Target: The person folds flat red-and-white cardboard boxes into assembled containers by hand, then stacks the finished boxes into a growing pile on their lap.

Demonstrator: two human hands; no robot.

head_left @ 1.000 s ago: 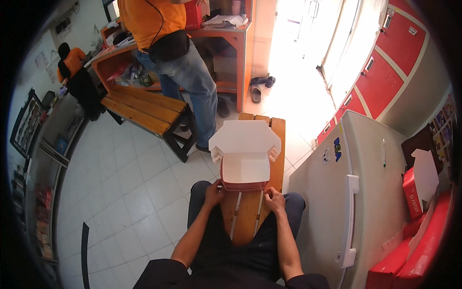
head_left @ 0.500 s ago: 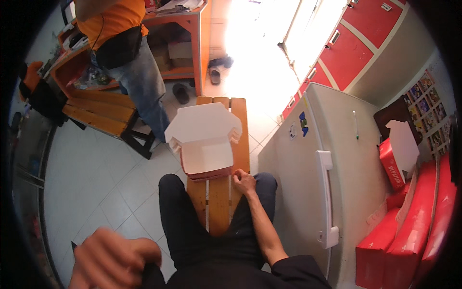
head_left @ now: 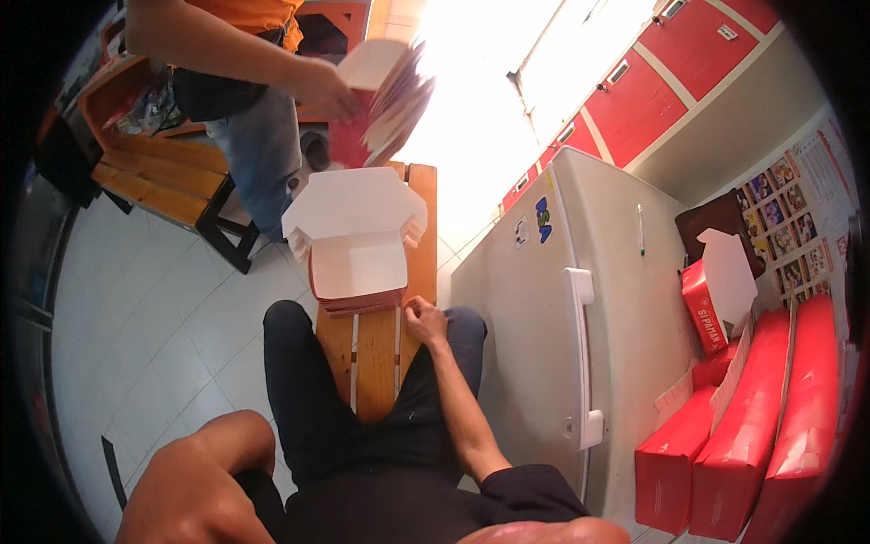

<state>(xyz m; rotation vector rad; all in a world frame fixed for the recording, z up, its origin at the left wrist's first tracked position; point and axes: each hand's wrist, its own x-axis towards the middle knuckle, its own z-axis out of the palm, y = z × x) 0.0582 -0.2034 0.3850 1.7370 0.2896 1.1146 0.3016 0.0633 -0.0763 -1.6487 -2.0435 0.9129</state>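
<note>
A stack of flattened-bottom red and white food boxes sits on the wooden bench between my knees; the top one is open, its white lid raised away from me. My right hand rests by the stack's near right corner with its fingers curled; what they may hold is hidden. My bent left arm is raised at the lower left. A blurred patch of skin at the bottom edge may be part of my left hand, with no fingers distinguishable. Beyond the stack, another person's hand holds several red and white box pieces, blurred by motion.
The slatted bench runs ahead of me. A pale fridge stands close on my right, with red boxes beside it. Red lockers line the right wall. Another wooden bench stands at the left.
The other person has come nearer and reached in with the red and white box pieces. My left hand has left the lower left; the arm is now bent upward. My view has shifted slightly right.
</note>
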